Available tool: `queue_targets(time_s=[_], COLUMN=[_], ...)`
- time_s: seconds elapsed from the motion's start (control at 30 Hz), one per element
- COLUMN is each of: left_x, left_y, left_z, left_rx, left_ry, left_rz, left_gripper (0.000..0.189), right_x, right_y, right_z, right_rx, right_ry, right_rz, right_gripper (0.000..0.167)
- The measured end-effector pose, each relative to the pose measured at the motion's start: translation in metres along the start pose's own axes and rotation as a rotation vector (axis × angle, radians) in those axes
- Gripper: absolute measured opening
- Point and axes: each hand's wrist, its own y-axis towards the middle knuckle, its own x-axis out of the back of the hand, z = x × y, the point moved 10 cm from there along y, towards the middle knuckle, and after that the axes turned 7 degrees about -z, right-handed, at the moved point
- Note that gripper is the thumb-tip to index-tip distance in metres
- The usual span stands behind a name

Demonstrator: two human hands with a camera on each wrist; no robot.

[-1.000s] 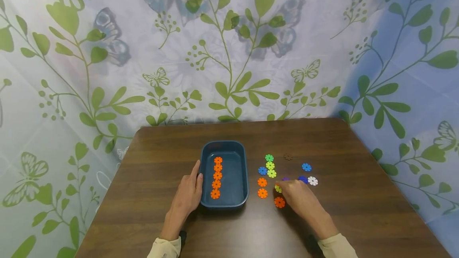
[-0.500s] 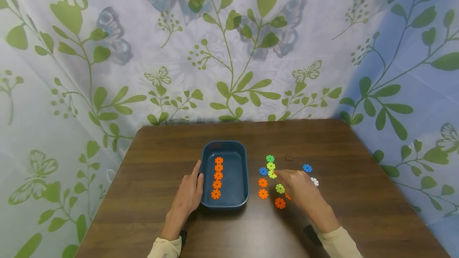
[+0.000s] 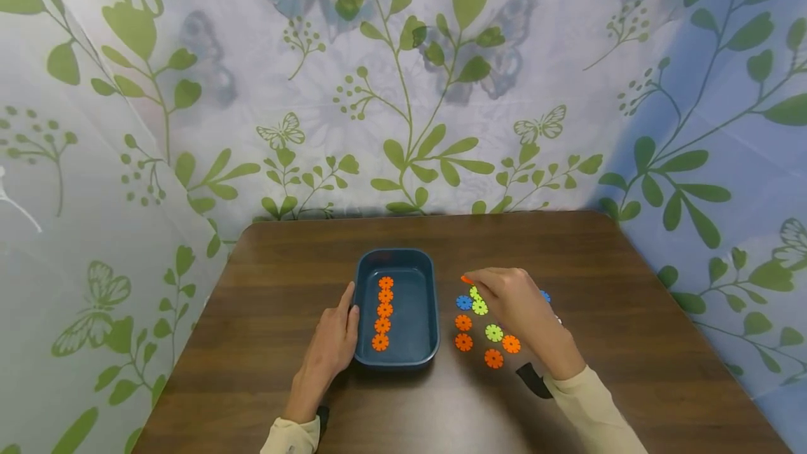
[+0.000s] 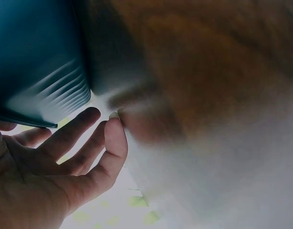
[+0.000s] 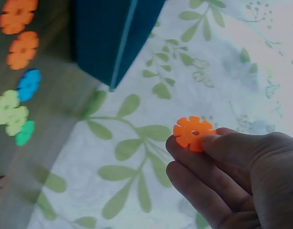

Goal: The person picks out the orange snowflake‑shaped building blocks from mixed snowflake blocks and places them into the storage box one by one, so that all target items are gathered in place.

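My right hand (image 3: 520,303) is raised over the right side of the table and pinches an orange notched disc (image 5: 185,131) between thumb and fingers. In the head view only a sliver of that disc shows past the fingertips. At the left side of a dark blue tray (image 3: 412,317), my left hand (image 3: 330,342) touches the outer wall with extended, slightly bent fingers. The left wrist view shows the fingers beside the tray's ribbed corner. Inside the tray, several orange discs (image 3: 384,310) form a straight column along its left half.
Right of the tray lie loose discs: orange ones (image 3: 463,322), yellow-green ones (image 3: 494,333), and a blue one (image 3: 464,303). A green disc (image 5: 25,133) shows in the right wrist view. The right hand partly covers others. A leaf-patterned cloth (image 3: 403,90) hangs behind the brown table (image 3: 302,251).
My right hand has picked up an orange disc and moved up and away, toward the table's back. Another orange disc is now uncovered. The left hand stays at the tray.
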Motion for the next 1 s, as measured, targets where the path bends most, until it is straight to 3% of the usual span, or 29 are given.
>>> queue_targets(time_s=[0.4, 0.73, 1.0], left_x=[0.008, 0.005, -0.001], left_y=[0.019, 0.035, 0.047], left_z=[0.006, 0.014, 0.024], left_rx=[-0.022, -0.035, -0.036], left_ry=[-0.010, -0.004, -0.007], left_rz=[0.028, 0.028, 0.030], left_gripper=[0.054, 0.054, 0.055], right_x=[-0.017, -0.048, -0.084], right_y=[0.049, 0.082, 0.099], right_z=[0.021, 0.029, 0.027], right_rx=[0.021, -0.020, -0.029], right_ry=[0.059, 0.119, 0.166], right_rz=[0.041, 0.141, 0.287], right_gripper=[0.024, 0.015, 0.010])
